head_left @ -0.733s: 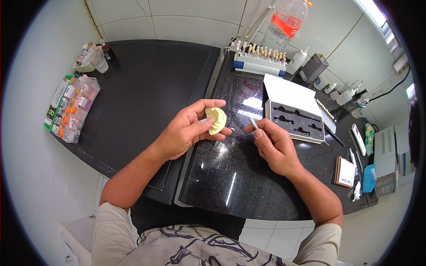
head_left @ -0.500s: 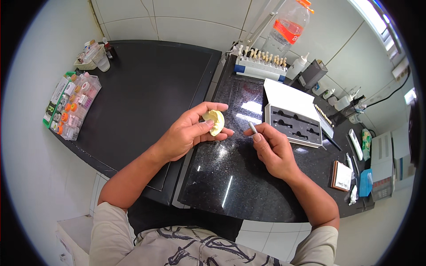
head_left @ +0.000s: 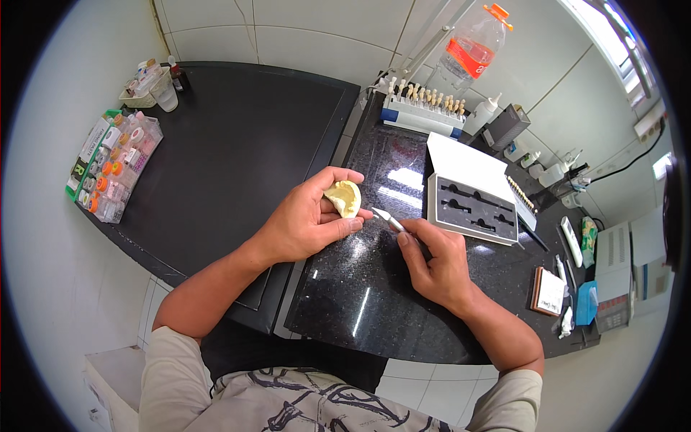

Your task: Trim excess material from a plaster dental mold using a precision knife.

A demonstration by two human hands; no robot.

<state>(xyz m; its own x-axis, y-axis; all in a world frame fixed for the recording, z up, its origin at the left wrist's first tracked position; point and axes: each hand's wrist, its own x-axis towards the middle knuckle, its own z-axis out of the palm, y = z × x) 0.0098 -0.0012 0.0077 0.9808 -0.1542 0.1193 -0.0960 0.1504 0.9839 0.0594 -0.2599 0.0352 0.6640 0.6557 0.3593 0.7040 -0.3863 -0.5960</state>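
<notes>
In my left hand (head_left: 301,225) lies a pale yellow dental plaster cast (head_left: 345,196), curved like an arch, with the fingers behind it and the thumb along its near side. My right hand (head_left: 440,263) pinches a slim, silvery craft knife (head_left: 389,220) between thumb and fingers. Its pale tip points up and left toward the cast, close to my left fingertips but apart from the cast. Both hands are above the glossy black stone counter (head_left: 345,295) and its left edge.
An open white case (head_left: 471,209) with black cut-out foam sits right of the knife. Behind it stand a tooth shade guide (head_left: 425,115) and a large clear bottle (head_left: 468,54). A notepad (head_left: 549,291) lies at right. Small jars fill a rack (head_left: 119,162) at far left.
The cast has turned in my left hand, and the thumb has shifted off its inner face to the near side. My right hand has brought the knife left, closer to the cast.
</notes>
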